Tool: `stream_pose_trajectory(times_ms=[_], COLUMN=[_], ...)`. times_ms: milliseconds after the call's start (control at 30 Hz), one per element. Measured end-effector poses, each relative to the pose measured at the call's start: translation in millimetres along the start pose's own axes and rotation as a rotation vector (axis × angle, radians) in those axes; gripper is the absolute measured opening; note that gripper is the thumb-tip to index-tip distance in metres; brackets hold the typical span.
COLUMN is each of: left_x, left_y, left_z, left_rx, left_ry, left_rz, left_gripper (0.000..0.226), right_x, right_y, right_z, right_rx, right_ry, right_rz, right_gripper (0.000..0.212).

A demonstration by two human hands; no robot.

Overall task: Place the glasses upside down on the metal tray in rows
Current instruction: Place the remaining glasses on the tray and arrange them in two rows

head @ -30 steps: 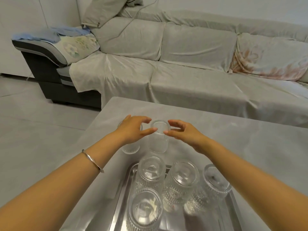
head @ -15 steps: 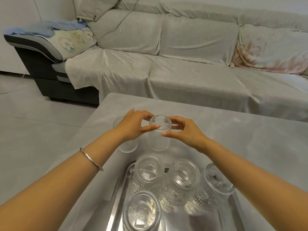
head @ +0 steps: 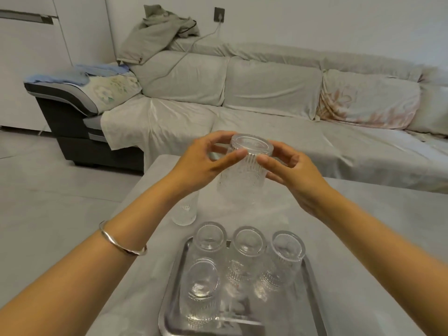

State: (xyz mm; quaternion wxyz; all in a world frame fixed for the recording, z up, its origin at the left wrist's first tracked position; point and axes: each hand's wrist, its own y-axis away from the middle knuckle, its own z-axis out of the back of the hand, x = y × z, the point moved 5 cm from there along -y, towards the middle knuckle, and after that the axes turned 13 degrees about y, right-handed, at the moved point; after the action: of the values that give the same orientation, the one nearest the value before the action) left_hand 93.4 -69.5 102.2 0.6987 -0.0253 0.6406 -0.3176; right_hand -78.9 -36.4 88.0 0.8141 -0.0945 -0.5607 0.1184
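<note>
Both hands are up over the far end of the grey table [head: 363, 238], and between them hangs a ribbed glass [head: 244, 170], already turned base-up, mouth down. The left hand [head: 201, 163] pinches it near the thick base with thumb and fingertips; the right hand [head: 288, 170] meets it from the other side, fingers curled onto the same band. So the grip is closed on the glass from both sides, and it is in the air, clear of the table, beyond the tray.

Down on the metal tray [head: 312, 282], four glasses stand inverted: a far row of three, left [head: 209, 241], middle [head: 247, 248] and right [head: 286, 253], and one glass [head: 201, 284] starting the near row at the left. One more glass [head: 185, 212] waits on the table just off the tray's far left corner, partly hidden by the left wrist, with its bangle [head: 121, 243].

The step in hand looks like the carry: glass flipped, now to be brought in. The open slot, by my reading, is the middle of the near row, beside that lone glass. The move calls for drawing the glass towards the body over the far row, high enough to clear those bases, then lowering it straight so the rim lands flat without knocking its neighbours. Glass on metal among close neighbours: gently does it.
</note>
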Motion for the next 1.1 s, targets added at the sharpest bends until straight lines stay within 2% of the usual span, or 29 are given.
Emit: stream_pose_trajectory(times_ms=[200,333,500,633,833,967,1100], left_x=[-15,-5,7,15,31,45,73], left_y=[47,79,105,115,123,135,152], left_z=[-25,-44,-63,-73,-78,-63,-49], left_rx=[-0.105,-0.112,-0.091,-0.031,0.104,0.020,-0.035], left_ry=[0.137,0.190,0.214,0.194,0.087,-0.031,-0.119], left_rz=[0.015,0.071,0.136,0.174,0.220,0.175,0.238], left_gripper=[0.048,0.054,0.059,0.055,0.056,0.046,0.035], right_x=[22,12,-3,-16,-34,-55,-80], right_y=[53,89,122,140,156,164,171], right_z=[0,-4,-6,-7,-14,-24,-32], right_rx=[0.044,0.075,0.022,-0.027,-0.091,-0.111,-0.109], right_ry=[0.044,0.122,0.179,0.173,0.191,0.191,0.198], right_rz=[0.026,-0.002,-0.048,-0.081,-0.094,-0.139,-0.181], right_gripper=[0.045,0.055,0.061,0.069,0.070,0.071,0.073])
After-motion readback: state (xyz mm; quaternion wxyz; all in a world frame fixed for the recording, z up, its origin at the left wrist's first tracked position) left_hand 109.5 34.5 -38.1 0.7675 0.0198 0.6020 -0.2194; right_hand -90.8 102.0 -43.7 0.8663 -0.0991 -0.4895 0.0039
